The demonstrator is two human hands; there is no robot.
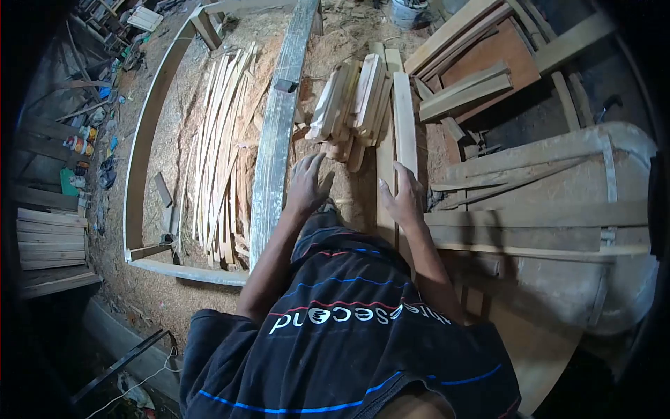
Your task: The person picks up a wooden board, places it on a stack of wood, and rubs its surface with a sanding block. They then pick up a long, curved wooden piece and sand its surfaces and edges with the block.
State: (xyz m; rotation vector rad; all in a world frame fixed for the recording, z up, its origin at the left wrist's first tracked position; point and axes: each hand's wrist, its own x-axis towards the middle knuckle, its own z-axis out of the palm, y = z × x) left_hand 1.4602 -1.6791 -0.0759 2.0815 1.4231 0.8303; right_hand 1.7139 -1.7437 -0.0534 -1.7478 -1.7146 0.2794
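Observation:
My left hand (306,185) hovers with fingers apart just below a stack of short wooden blocks (336,98), holding nothing. To the right, my right hand (403,195) is also bare, thumb and fingers spread, near the lower end of a long pale board (405,115). The blocks lie in a pile in front of me, between the two hands and a little beyond them. A long grey-stained beam (274,146) runs beside my left hand, with a small dark block (285,85) on top of it.
Thin wood strips (222,153) lie on sawdust inside a wooden frame (143,146) at left. A worn table (551,279) bearing planks stands at right. More boards (467,98) lean at the upper right, near a bucket (408,12). Stacked planks (52,237) sit far left.

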